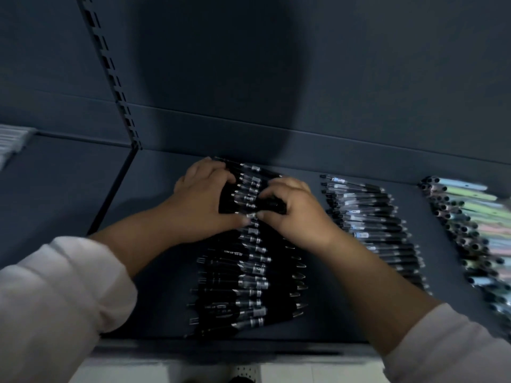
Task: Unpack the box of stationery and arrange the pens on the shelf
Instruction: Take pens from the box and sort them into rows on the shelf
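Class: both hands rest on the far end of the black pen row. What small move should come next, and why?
Probably press the far pens flat and parallel: under the left hand and right hand, the black pens look bunched and skewed, while the nearer ones lie in an even row on the shelf.

Pretty dim, bluish shot, big soft shadow on the back wall [221, 78], edges smeared and warped, especially right.

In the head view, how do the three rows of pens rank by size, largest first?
1. Black pens row.
2. Middle row of clear-barrelled pens.
3. Pastel pens row, unsure: the frame edge cuts it.
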Motion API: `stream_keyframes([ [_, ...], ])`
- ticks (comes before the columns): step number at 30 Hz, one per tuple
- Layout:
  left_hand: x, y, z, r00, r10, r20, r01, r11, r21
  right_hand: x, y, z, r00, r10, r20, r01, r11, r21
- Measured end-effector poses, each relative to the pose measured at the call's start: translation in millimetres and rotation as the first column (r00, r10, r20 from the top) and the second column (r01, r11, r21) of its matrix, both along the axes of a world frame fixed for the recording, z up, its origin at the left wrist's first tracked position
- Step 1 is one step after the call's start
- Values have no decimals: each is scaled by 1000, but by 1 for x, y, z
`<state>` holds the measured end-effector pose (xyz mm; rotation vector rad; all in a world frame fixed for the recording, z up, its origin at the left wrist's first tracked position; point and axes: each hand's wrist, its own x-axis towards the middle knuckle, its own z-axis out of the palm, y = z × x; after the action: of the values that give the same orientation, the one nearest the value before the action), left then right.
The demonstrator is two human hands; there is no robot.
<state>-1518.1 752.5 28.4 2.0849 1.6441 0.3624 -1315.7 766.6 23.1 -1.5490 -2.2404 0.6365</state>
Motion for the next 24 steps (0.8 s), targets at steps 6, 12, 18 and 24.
stream_keyframes([
  [6,-12,-14,-6,997,-64,-34,67,992,105,2,-9,-3,999,5,37,-6,1000,20],
  [12,-7,1,-1,999,44,28,-48,979,198,4,-13,-3,993,-114,-33,113,993,-15],
  [18,3,-11,-10,992,62,109,-56,997,-61,-2,-16,-4,989,-148,-10,143,972,-184],
  [24,3,-26,-6,989,106,107,-100,993,-62,-4,-26,-1,985,-167,-39,159,973,-166],
])
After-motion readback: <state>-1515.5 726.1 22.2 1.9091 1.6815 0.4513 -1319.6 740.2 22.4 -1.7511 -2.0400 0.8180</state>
